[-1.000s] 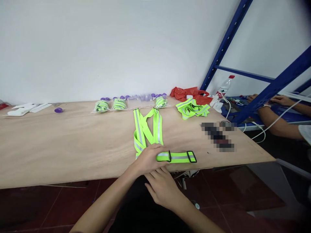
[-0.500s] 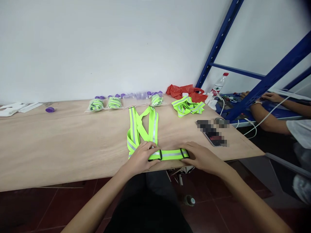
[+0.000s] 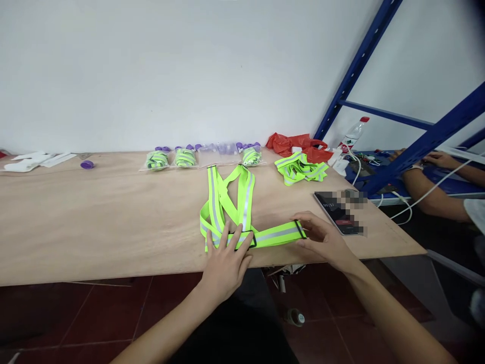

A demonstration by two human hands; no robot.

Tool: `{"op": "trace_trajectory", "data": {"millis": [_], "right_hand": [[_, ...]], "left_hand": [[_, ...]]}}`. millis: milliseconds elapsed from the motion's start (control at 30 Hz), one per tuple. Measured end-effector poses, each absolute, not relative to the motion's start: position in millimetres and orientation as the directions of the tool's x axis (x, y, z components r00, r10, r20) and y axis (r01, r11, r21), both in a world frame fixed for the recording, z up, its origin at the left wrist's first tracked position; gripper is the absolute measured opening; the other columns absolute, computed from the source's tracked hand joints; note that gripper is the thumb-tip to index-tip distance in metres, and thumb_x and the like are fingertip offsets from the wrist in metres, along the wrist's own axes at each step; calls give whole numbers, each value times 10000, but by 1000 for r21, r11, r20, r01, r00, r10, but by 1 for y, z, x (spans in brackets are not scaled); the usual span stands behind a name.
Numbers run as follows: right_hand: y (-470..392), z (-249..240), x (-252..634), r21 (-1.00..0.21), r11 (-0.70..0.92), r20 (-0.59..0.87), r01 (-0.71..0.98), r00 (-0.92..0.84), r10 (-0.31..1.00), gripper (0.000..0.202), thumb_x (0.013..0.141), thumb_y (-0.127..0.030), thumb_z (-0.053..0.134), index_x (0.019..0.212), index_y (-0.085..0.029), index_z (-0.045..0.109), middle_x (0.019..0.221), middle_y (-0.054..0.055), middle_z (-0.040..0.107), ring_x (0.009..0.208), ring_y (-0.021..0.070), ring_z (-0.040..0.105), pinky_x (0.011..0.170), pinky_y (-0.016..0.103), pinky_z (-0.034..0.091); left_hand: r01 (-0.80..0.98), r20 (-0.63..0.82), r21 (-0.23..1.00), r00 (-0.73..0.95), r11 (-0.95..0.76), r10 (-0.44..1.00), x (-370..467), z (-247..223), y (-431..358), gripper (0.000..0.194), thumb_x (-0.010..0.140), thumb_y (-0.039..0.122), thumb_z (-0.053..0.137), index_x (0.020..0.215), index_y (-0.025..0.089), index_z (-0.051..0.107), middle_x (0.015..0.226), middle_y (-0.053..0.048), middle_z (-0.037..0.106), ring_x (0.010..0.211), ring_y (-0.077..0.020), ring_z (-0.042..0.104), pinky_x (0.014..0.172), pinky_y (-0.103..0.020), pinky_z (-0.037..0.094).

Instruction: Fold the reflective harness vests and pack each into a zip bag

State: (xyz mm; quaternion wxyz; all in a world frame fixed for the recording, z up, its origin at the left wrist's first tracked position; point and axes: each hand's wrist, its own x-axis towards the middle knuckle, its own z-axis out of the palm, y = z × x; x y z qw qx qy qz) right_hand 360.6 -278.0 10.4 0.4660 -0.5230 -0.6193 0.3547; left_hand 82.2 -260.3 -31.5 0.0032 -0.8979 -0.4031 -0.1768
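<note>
A fluorescent yellow-green reflective vest [image 3: 245, 197] of elastic straps with silver stripes lies on the table before me, its shoulder straps crossing. My left hand [image 3: 226, 258] rests on its lower band with fingers spread flat, close to a black buckle [image 3: 253, 239]. On the right, my right hand [image 3: 326, 240] pinches the end of the waist strap [image 3: 278, 235] at another black slider [image 3: 300, 229]. That strap is stretched out to the right, its end slightly raised. Part of the lower band is hidden under my left fingers.
Clear bags with folded vests [image 3: 185, 157] line the wall, beside purple rolls [image 3: 162, 149]. A loose heap of straps [image 3: 301, 168], a red plastic bag [image 3: 291, 144] and a phone [image 3: 337, 212] lie right. Beyond the blue rack post [image 3: 356, 71], another person's arms [image 3: 420, 187] show.
My left hand has gone from gripping the band to lying flat on it with fingers spread. My right hand has drawn the strap end rightward and up. The view has shifted slightly left.
</note>
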Motion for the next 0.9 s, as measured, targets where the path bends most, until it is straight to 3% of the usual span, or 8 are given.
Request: {"op": "trace_trajectory", "data": {"millis": [133, 233, 333, 400, 500, 633, 767, 900], "right_hand": [[-269, 27, 344, -917, 280, 280, 284, -42, 959, 465, 759, -499, 807, 1121, -246, 664, 1094, 76, 637, 965, 222, 627, 810, 326, 549], [-255, 46, 312, -916, 296, 254, 271, -181, 950, 440, 780, -412, 801, 1158, -246, 646, 1100, 54, 610, 906, 187, 610, 780, 308, 533], [-235, 58, 268, -897, 337, 229, 285, -353, 907, 403, 791, -321, 778, 1161, -233, 643, 1035, 26, 590, 810, 150, 579, 726, 283, 513], [-220, 57, 240, -834, 423, 223, 355, -484, 846, 406, 762, -261, 801, 1138, -219, 654, 996, 14, 596, 791, 144, 558, 725, 277, 495], [-203, 43, 212, -739, 514, 162, 434, -627, 762, 441, 705, -200, 850, 1104, -180, 663, 990, 23, 606, 806, 153, 554, 729, 276, 482], [-197, 21, 206, -723, 477, 92, 500, -614, 784, 437, 686, -176, 857, 1082, -179, 672, 930, 4, 591, 781, 152, 541, 711, 270, 470], [-201, 12, 214, -803, 379, 80, 460, -547, 833, 429, 706, -178, 817, 1109, -207, 672, 915, -17, 582, 757, 134, 520, 685, 253, 456], [-203, 7, 218, -907, 261, 78, 330, -477, 875, 429, 710, -221, 801, 1119, -211, 672, 908, -22, 584, 769, 128, 524, 695, 252, 461]], "left_hand": [[702, 275, 208, 626, -681, 730, 81, -27, -259, 520, 1009, 331, 476, 1521, 316, 384, 1578, -99, 417, 1484, -411, 275, 1088, -819, 151], [689, 288, 237, 624, -685, 726, 82, -25, -260, 499, 1005, 305, 482, 1498, 307, 410, 1576, -100, 421, 1480, -400, 287, 1096, -808, 148], [691, 303, 266, 602, -672, 739, 85, -28, -263, 357, 992, 277, 494, 1343, 256, 557, 1417, -118, 588, 1390, -384, 436, 1122, -767, 164], [695, 287, 299, 588, -654, 756, 87, -31, -264, 266, 988, 261, 489, 1210, 200, 621, 1216, -141, 694, 1250, -377, 570, 1106, -725, 263], [712, 199, 323, 593, -623, 780, 88, -35, -263, 260, 989, 271, 466, 1104, 119, 643, 1017, -191, 729, 1046, -401, 674, 941, -650, 474], [672, 173, 345, 641, -655, 748, 82, -35, -259, 274, 989, 303, 479, 1060, 97, 646, 990, -201, 737, 950, -395, 707, 797, -552, 567], [558, 322, 466, 616, -687, 719, 73, -42, -255, 207, 986, 223, 484, 1067, 160, 663, 1020, -129, 753, 948, -315, 723, 804, -438, 590], [456, 504, 509, 530, -730, 682, 72, -52, -254, 336, 963, 76, 414, 1146, 188, 673, 1065, -114, 738, 983, -261, 698, 823, -384, 582]]}}
